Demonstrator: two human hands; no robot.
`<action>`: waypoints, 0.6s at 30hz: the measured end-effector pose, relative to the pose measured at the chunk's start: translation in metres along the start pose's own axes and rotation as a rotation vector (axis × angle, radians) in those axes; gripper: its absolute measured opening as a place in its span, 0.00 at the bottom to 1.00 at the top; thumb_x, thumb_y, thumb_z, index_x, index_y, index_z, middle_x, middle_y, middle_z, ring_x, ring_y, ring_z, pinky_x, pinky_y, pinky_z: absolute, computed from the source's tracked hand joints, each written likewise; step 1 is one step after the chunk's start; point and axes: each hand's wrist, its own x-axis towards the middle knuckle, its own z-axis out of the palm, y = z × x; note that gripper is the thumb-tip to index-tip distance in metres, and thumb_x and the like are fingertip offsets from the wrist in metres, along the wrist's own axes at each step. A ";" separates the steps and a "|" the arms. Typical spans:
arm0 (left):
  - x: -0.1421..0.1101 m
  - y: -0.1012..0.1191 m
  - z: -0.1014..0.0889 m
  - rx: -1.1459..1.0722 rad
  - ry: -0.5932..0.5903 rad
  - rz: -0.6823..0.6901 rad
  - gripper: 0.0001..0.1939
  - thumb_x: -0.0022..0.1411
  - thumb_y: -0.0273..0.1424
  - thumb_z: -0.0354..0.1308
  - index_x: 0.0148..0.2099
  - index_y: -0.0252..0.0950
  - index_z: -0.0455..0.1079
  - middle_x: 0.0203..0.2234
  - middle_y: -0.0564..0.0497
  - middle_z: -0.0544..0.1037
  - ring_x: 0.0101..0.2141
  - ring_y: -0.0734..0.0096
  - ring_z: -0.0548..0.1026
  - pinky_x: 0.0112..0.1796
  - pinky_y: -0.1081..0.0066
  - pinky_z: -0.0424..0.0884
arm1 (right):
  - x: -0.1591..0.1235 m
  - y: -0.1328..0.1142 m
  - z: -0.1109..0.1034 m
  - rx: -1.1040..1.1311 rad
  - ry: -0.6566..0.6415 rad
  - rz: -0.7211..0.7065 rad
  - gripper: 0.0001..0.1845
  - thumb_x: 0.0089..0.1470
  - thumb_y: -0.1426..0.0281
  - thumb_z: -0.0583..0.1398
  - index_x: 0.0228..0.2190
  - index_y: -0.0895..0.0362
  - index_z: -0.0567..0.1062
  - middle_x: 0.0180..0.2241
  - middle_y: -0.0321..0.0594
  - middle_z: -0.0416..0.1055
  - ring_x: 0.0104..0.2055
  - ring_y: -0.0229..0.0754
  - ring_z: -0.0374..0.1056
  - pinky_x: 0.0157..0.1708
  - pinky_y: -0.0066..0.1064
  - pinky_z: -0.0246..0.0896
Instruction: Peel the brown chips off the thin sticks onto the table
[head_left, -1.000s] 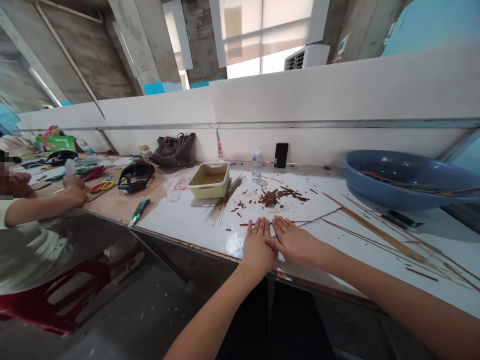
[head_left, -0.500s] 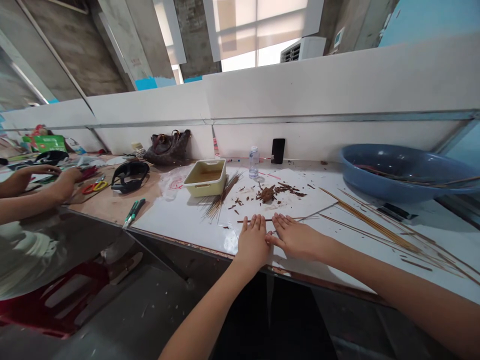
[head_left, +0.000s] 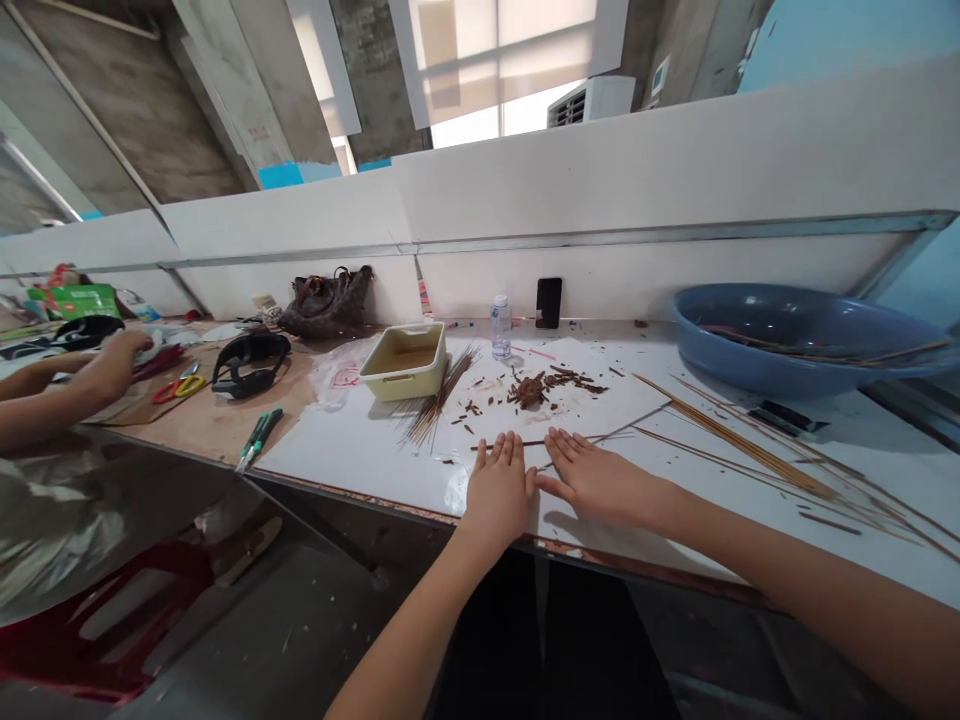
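My left hand lies flat, palm down, with its fingertips over a thin dark stick on the white tabletop. Palm down too, my right hand rests with its fingers stretched over the same stick further right. A small gap shows between the two hands, with the right thumb reaching towards the left one. Both palms hide parts of the stick. Just beyond my fingers lies a brown crumbly lump among scattered brown bits. A bundle of thin sticks lies to the right of my right hand.
A yellow tub of brownish liquid stands left, beside thin sticks. A bottle and phone are at the back. A blue basin sits right. Cutters lie near the edge; a co-worker's arm is far left.
My hands stay flat on the stick; the gap between them has widened slightly as the left shifts leftwards. The view has turned a little right. The co-worker's hands have moved.
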 end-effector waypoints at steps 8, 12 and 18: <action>0.022 0.000 -0.015 0.004 -0.048 -0.066 0.34 0.82 0.36 0.40 0.81 0.24 0.54 0.78 0.34 0.58 0.79 0.53 0.56 0.78 0.48 0.48 | 0.022 -0.002 -0.021 0.023 -0.068 0.106 0.52 0.76 0.41 0.43 0.77 0.73 0.56 0.77 0.72 0.51 0.81 0.65 0.47 0.79 0.58 0.46; -0.005 0.001 -0.004 0.012 0.006 -0.033 0.34 0.83 0.39 0.38 0.81 0.26 0.55 0.78 0.37 0.59 0.79 0.54 0.56 0.78 0.49 0.49 | -0.005 -0.005 -0.002 0.006 0.011 0.038 0.56 0.73 0.36 0.42 0.77 0.71 0.57 0.77 0.69 0.51 0.81 0.66 0.48 0.79 0.59 0.46; 0.020 -0.002 -0.018 -0.009 -0.060 -0.087 0.35 0.83 0.38 0.38 0.82 0.22 0.51 0.80 0.36 0.53 0.80 0.53 0.52 0.78 0.49 0.45 | 0.021 0.000 -0.022 -0.020 -0.065 0.107 0.55 0.75 0.39 0.40 0.76 0.75 0.58 0.76 0.73 0.54 0.80 0.66 0.52 0.78 0.57 0.50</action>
